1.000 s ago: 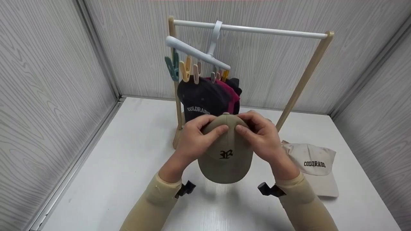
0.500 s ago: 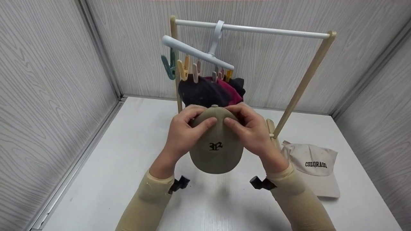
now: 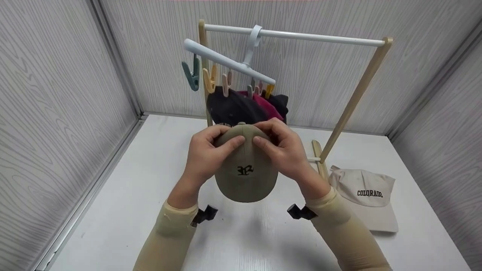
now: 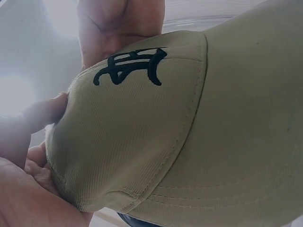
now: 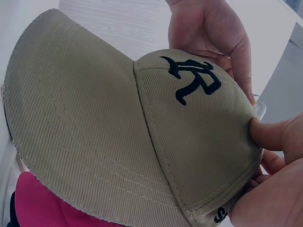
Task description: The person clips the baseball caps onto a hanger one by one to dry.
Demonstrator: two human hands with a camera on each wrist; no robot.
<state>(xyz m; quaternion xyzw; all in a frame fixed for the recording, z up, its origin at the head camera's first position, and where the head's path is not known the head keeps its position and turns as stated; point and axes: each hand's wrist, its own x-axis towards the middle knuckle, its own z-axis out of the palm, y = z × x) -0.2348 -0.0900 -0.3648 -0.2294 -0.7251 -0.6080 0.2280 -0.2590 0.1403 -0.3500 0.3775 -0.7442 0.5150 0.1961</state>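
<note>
A khaki baseball cap point(image 3: 244, 186) with a dark embroidered letter is held up between both hands, brim downward. My left hand point(image 3: 205, 156) grips the left side of its crown, thumb on the front panel and fingers behind. On the other side my right hand point(image 3: 284, 150) grips the crown the same way. Most fingertips are hidden behind the cap. In the right wrist view the brim and letter show clearly on the cap point(image 5: 109, 123). Just beyond the hands hang a dark cap point(image 3: 233, 107) and a magenta cap point(image 3: 266, 106), clipped to a white hanger point(image 3: 226, 60).
The hanger hooks over the white bar point(image 3: 320, 37) of a wooden-legged rack. Several clothespins line it, among them a green one point(image 3: 192, 74) and a yellow one point(image 3: 209, 78). On the white table point(image 3: 131, 188) a beige COLORADO cap point(image 3: 363, 184) lies at the right.
Both hands have moved left and slightly away from me with the khaki cap. The hanger has swung a little, its left end shifting leftward. The grip on the cap looks the same.
</note>
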